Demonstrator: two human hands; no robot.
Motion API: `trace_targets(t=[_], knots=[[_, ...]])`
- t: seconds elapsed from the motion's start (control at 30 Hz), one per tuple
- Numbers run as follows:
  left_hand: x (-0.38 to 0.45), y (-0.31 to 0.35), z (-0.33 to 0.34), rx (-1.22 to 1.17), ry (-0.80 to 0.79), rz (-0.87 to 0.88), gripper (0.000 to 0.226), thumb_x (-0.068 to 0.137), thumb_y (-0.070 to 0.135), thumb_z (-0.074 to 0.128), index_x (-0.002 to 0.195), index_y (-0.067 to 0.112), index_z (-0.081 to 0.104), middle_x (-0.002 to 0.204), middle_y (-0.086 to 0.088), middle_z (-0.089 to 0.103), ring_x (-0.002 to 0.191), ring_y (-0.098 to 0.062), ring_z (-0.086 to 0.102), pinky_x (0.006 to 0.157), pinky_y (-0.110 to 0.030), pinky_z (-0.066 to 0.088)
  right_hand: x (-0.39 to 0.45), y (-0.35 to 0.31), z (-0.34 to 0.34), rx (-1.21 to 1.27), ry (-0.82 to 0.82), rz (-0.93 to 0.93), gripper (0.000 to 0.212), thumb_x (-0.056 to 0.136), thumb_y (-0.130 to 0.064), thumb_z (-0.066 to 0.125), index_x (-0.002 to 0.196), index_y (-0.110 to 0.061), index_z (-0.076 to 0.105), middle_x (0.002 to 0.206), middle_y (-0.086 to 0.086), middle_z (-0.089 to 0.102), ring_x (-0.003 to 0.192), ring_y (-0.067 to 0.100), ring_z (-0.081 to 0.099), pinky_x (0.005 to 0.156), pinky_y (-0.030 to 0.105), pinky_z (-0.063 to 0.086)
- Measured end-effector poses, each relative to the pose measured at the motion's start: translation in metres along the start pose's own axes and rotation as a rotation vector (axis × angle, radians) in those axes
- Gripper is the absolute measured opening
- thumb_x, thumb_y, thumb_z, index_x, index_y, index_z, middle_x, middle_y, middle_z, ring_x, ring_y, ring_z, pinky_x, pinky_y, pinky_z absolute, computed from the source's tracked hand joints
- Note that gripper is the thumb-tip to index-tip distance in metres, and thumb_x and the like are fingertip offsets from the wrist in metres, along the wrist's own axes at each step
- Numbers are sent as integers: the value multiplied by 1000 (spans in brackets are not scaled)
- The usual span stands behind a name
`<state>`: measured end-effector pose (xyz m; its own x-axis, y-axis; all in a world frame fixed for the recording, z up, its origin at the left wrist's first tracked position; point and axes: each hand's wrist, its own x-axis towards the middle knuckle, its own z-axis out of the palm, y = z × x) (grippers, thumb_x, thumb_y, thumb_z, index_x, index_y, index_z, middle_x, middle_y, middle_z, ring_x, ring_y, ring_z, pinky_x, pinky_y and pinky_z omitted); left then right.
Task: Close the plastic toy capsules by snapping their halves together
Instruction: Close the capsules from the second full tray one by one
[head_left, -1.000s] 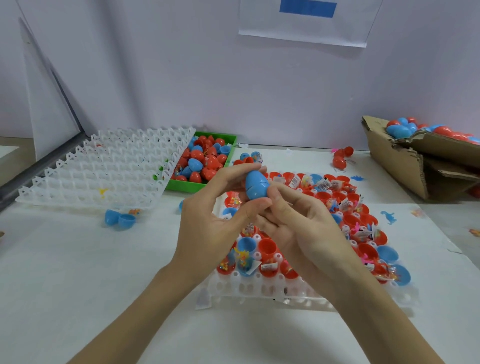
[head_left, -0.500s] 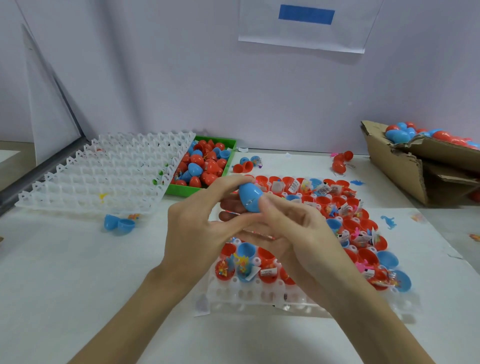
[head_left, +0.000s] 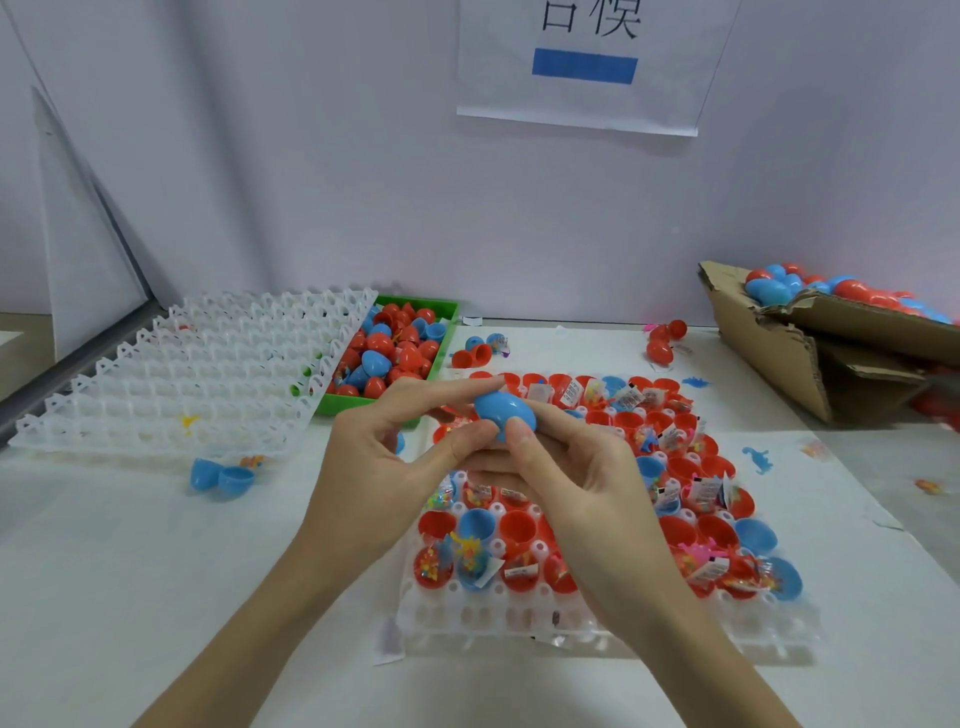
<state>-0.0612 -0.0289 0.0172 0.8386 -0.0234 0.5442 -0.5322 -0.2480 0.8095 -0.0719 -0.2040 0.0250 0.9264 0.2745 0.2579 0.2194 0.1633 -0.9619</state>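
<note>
A blue egg-shaped capsule (head_left: 503, 411) lies on its side between both hands, above the filled tray. My left hand (head_left: 387, 467) pinches its left end with thumb and forefinger. My right hand (head_left: 566, 483) grips its right end, thumb on the near side. Its two halves look joined; the seam is partly hidden by fingers. Beneath sits a white plastic tray (head_left: 519, 618) holding several open red and blue capsule halves (head_left: 519, 525) with small packaged toys inside.
An empty white grid tray (head_left: 197, 379) lies at the left, a green bin (head_left: 447, 312) of capsule halves behind it. An open blue capsule (head_left: 221, 475) lies loose. A torn cardboard box (head_left: 779, 358) of closed capsules stands at the right. Red capsules (head_left: 662, 343) sit near the wall.
The blue capsule has turned from upright to lying on its side and come lower, toward me, held by both hands throughout. The camera has tilted up a little.
</note>
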Motion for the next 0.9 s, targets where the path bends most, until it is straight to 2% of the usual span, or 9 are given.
trace_targets(t=[0.17, 0.43, 0.6, 0.73, 0.9], knots=[[-1, -1, 1, -63, 31, 8, 36, 85, 28, 78, 120, 27, 76, 108, 3, 77, 107, -26, 71, 97, -31, 58, -1, -1, 1, -55, 1, -77, 23, 105, -16, 54, 124, -19, 67, 102, -3, 79, 97, 14, 76, 84, 20, 58], [-3, -3, 3, -45, 94, 84, 36, 85, 20, 80, 121, 19, 76, 108, 4, 78, 106, -24, 72, 95, -23, 56, -1, -2, 3, -47, 16, -122, 22, 104, -21, 52, 119, -19, 68, 99, -2, 79, 94, 15, 77, 81, 19, 59], [-2, -3, 3, -37, 46, 70, 36, 86, 25, 78, 122, 25, 75, 111, 6, 77, 110, -24, 71, 97, -24, 55, 0, -3, -1, -82, 0, -139, 22, 102, -21, 55, 121, -22, 68, 99, -3, 79, 94, 14, 77, 81, 19, 59], [-2, -3, 4, -44, 68, 67, 35, 85, 26, 79, 120, 25, 76, 109, 5, 77, 109, -24, 71, 96, -24, 55, 0, -1, 1, -34, -11, -105, 25, 105, -24, 51, 123, -17, 68, 102, 0, 79, 96, 18, 77, 83, 22, 60], [-2, -1, 4, -42, 52, 56, 35, 85, 32, 77, 120, 29, 75, 110, 8, 77, 112, -21, 70, 96, -20, 54, 1, -1, -3, -85, -22, -117, 23, 105, -22, 52, 123, -22, 67, 101, -3, 79, 95, 15, 77, 82, 20, 59]])
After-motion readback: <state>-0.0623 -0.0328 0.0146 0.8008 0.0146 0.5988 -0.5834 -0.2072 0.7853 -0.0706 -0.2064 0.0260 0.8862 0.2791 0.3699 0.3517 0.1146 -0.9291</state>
